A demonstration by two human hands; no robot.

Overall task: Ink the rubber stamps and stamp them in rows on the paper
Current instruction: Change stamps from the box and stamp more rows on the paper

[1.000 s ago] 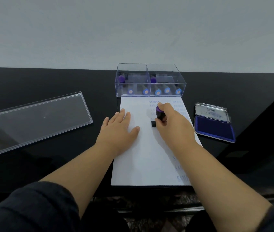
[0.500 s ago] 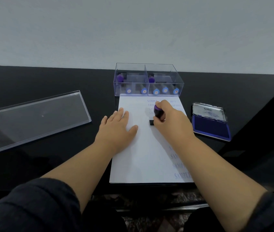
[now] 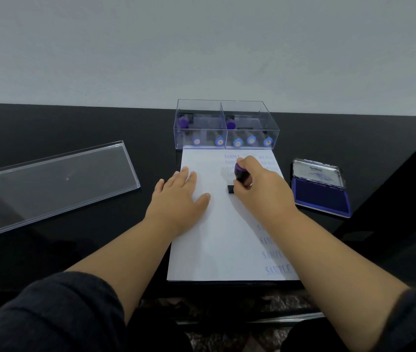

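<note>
Little has changed vs 1 s ago: stamp (image 3: 240, 174) is kept pressed on paper (image 3: 217, 245) by right hand (image 3: 260, 191), grip closed round it; left hand (image 3: 179, 199) stays flat, fingers straight, pinning sheet. Impression prob. mid-press; lift comes next.

Two arms of one person are visible, entering from the lower edge of the head view. Both forearms are bare from wrist to near the elbow. Each upper arm is covered by a dark, charcoal-toned sleeve of soft, matte fabric, pushed up: left sleeve (image 3: 49, 313), right sleeve (image 3: 415, 323). The left hand (image 3: 179, 199) and the right hand (image 3: 262, 191) carry no gloves or watch.
</note>
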